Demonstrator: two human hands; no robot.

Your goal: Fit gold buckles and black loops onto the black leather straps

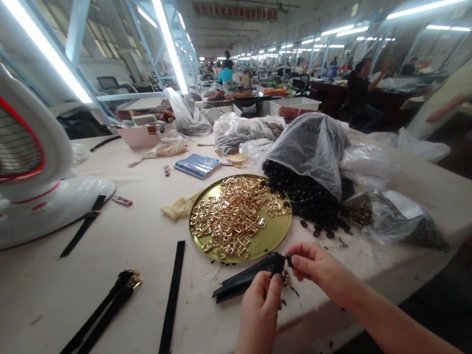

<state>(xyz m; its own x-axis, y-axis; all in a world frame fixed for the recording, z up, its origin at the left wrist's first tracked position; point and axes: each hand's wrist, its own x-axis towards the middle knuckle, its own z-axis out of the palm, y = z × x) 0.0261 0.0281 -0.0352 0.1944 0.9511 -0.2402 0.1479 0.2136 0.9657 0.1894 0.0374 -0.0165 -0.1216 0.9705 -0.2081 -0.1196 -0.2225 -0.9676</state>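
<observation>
Near the table's front edge, my left hand (261,299) is closed on the end of a black strap (277,264). Just right of it, my right hand (313,266) pinches a small black piece (289,260), close to the strap end. More black straps (235,285) lie beside my left hand, and a few gold bits show behind its fingers. Beyond both hands stands a round gold tray (274,231) heaped with gold metal buckles (230,215). Many small black pieces (302,194) spill from a clear plastic bag (310,145) to the tray's right.
To the left lie a single black strap (172,300) and a strap bundle with gold buckles (96,321). A white-and-red appliance with a grille (46,185) stands at the left edge. A blue packet (197,165) and plastic bags (400,219) surround the tray. People sit farther back.
</observation>
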